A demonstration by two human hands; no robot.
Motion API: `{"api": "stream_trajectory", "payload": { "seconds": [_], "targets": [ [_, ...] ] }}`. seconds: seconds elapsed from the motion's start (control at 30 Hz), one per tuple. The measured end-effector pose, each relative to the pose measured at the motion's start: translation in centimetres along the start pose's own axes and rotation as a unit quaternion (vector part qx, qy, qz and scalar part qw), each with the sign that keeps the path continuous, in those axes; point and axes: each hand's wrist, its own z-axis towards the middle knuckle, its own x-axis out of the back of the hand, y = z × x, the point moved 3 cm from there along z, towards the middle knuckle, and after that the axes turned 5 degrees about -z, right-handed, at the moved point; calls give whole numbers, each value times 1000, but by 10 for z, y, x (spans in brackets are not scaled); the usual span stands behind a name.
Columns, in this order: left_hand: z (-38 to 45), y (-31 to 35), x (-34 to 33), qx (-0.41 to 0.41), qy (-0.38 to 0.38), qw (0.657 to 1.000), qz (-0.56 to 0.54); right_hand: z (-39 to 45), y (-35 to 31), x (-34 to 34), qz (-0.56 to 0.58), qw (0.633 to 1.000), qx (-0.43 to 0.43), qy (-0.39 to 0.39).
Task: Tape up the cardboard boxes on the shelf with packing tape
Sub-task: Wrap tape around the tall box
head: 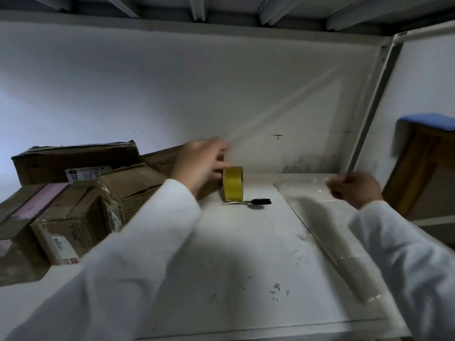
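Observation:
A yellow roll of packing tape stands on its edge on the white shelf. My left hand, blurred by motion, is right beside the roll on its left; the thumb touches the roll's side and the fingers reach out past it. Several worn cardboard boxes are piled at the shelf's left end, some with shipping labels. My right hand hovers at the right, fingers curled, by the far corner of a clear plastic sheet. Whether it pinches the sheet is unclear.
A small black-handled tool lies just in front of the roll. A faint clear film shows against the back wall. The shelf post rises at the right, with a wooden stool with a blue top beyond it.

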Motion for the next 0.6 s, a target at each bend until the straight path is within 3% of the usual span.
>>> {"api": "stream_trajectory", "payload": {
  "seconds": [0.07, 0.1, 0.2, 0.27, 0.33, 0.43, 0.5, 0.6],
  "targets": [
    [15, -7, 24, -16, 89, 996, -14, -5, 28, 4, -62, 997, -32, 23],
    [20, -15, 26, -25, 95, 995, 21, -10, 31, -5, -102, 994, -24, 4],
    [26, -50, 5, -2, 23, 990, 137, -37, 16, -52, -232, 964, 71, -112],
    [34, -72, -13, 35, -18, 989, 142, -52, 0, -79, -299, 922, 135, -207],
    [44, -88, -24, 68, -31, 985, 154, -54, -7, -90, -310, 907, 124, -257],
    [57, -112, -31, 136, -48, 971, 190, -46, -3, -90, -372, 883, 84, -273],
    [59, -128, -33, 171, -60, 963, 201, -41, -2, -90, -348, 893, 91, -268],
    [57, -143, -37, 159, -80, 969, 174, -35, 0, -86, -310, 905, 85, -278]
  ]
}}
